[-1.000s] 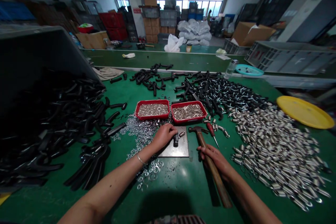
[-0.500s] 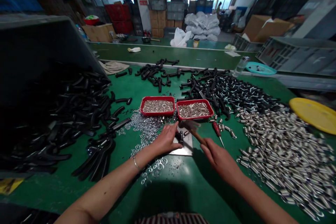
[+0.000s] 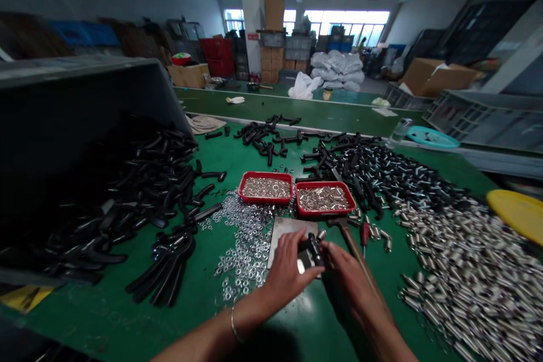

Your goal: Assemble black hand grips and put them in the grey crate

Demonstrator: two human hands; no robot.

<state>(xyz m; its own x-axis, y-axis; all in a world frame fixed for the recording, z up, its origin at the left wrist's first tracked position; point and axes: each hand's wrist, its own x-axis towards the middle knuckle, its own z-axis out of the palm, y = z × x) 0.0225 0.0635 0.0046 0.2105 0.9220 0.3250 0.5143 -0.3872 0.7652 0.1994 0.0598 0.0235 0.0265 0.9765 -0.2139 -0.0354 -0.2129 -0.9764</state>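
My left hand (image 3: 288,266) holds a short black handle part (image 3: 314,249) between thumb and fingers, tilted above a flat metal plate (image 3: 278,233). Close to the part's right side is my right hand (image 3: 345,274), its fingers drawn together; what they pinch is hidden. A small silvery cylinder (image 3: 321,235) shows beside the black part, and I cannot tell whether it is held. The hammer (image 3: 351,242) lies on the table, its wooden handle running alongside and partly behind my right hand.
Two red trays (image 3: 266,202) of small metal pieces stand beyond the plate. Loose nuts (image 3: 241,254) spread to the left. A red screwdriver (image 3: 365,233) and heaped metal springs (image 3: 458,271) lie right. Black parts (image 3: 156,181) spill from a tipped bin (image 3: 85,63).
My right hand has let go of the hammer, which now lies on the table, and has come over to the black part. My left hand has lifted the part. The view has tilted up.
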